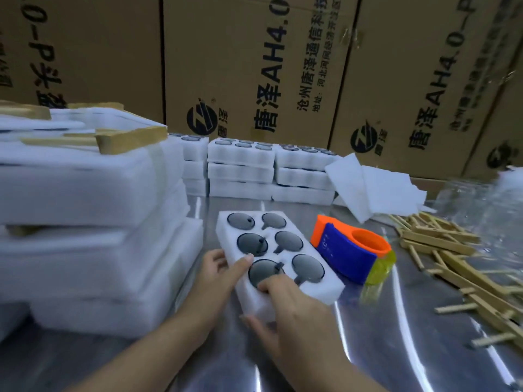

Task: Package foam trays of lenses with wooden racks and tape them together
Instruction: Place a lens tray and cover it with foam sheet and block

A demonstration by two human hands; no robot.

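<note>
Two hands: both are clamped on one foam tray point(329, 291), at its near end.
Left hand point(218, 275): the tray's left edge is gripped, with the thumb laid on top beside a lens.
Right hand point(285, 315): the tray's near end is held, with fingers curled over the top and the thumb set against the end face.
Foam tray: it is laid flat on the metal table point(396, 321), at the middle, angled away from the person.
Lenses point(308, 267): six dark round ones are seated in the tray's pockets, in two rows.
Tape dispenser point(351, 250): orange and blue, it is set just right of the tray.
Wooden racks point(452, 258): they are heaped loosely at the table's right.
Wrapped bundles point(85, 222): they are stacked at the left, with wood strips on top.
Tray stacks point(240, 168): they are lined up behind, before cardboard boxes point(254, 66).
</note>
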